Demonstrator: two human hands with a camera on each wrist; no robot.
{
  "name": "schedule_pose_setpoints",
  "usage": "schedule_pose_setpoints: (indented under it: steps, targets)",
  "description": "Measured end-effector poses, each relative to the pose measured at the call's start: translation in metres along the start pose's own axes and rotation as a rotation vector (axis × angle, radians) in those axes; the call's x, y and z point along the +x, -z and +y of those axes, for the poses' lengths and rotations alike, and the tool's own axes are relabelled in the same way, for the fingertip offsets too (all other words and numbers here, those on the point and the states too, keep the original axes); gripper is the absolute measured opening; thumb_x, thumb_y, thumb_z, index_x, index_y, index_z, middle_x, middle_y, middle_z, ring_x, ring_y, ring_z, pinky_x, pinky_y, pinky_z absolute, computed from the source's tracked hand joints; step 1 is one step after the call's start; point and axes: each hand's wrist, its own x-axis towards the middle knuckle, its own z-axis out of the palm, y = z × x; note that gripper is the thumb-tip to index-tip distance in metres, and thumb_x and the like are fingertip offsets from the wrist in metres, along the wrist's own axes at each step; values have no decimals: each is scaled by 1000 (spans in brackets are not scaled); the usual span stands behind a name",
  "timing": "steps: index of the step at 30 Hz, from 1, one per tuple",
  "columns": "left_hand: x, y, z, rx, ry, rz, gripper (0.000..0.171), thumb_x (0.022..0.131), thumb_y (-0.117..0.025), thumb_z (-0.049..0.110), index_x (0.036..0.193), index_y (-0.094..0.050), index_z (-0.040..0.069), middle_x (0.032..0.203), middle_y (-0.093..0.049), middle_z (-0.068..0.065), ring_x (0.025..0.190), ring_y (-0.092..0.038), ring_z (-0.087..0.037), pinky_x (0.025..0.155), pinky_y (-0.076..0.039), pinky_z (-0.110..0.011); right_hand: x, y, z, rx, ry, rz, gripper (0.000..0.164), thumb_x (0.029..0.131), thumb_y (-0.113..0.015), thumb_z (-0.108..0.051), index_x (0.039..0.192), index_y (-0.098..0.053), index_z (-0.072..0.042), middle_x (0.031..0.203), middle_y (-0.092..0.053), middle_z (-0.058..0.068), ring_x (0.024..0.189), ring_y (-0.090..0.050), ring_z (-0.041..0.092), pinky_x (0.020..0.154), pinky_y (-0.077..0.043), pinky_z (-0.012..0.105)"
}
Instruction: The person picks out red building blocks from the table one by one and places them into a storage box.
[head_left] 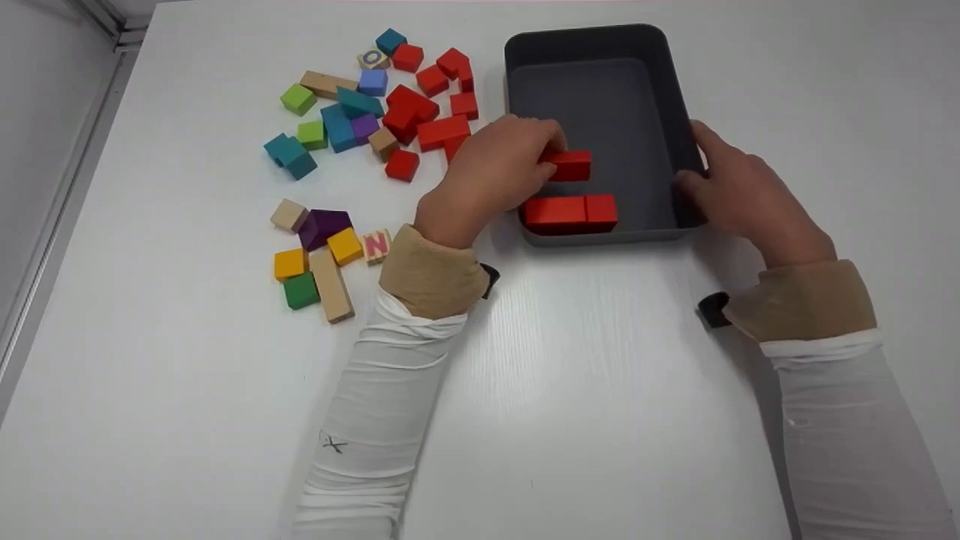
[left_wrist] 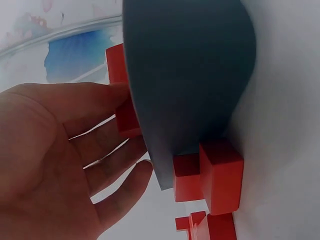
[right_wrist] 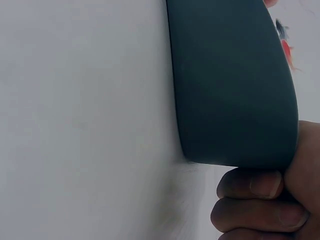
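Note:
A dark grey rectangular tray (head_left: 679,112) lies at the upper right of the head view. Over its left wall reaches my left hand (head_left: 487,172), pinching a red block (head_left: 574,166) inside the tray. In the left wrist view, thumb and fingers are on either side of the red block (left_wrist: 126,117), partly behind the tray wall (left_wrist: 185,75). Two more red blocks (head_left: 555,214) sit end to end along the tray's near side. My right hand (head_left: 750,191) grips the tray's right wall, thumb inside; the right wrist view shows curled fingers (right_wrist: 250,185) at its outer corner.
Left of the tray lie several loose red blocks (head_left: 405,112). Blue, teal, green and wooden blocks (head_left: 330,84) are scattered beyond them. Nearer, a smaller cluster holds yellow blocks (head_left: 290,264), a green block (head_left: 301,291), a purple block (head_left: 326,227) and a letter block (head_left: 376,246).

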Motion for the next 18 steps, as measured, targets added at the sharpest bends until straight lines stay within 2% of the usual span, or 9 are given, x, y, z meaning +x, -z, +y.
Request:
schedule_pose_setpoints:
  steps: [11, 18]
  targets:
    - [0, -3, 1, 74, 13, -45, 40, 90, -65, 29, 129, -58, 21, 120, -62, 1, 105, -54, -16, 87, -49, -29, 0, 2, -1, 7, -19, -10, 64, 101, -31, -31, 155, 3, -27, 148, -35, 27, 117, -43, 39, 101, -32, 59]
    - [1, -7, 4, 104, 22, -57, 36, 89, -65, 29, 124, -61, 19, 113, -63, -1, 99, -55, -17, 86, -50, -30, -1, 1, 0, -4, -6, -11, 63, 101, -31, -32, 155, 2, -27, 144, -39, 28, 114, -45, 39, 98, -33, 58]
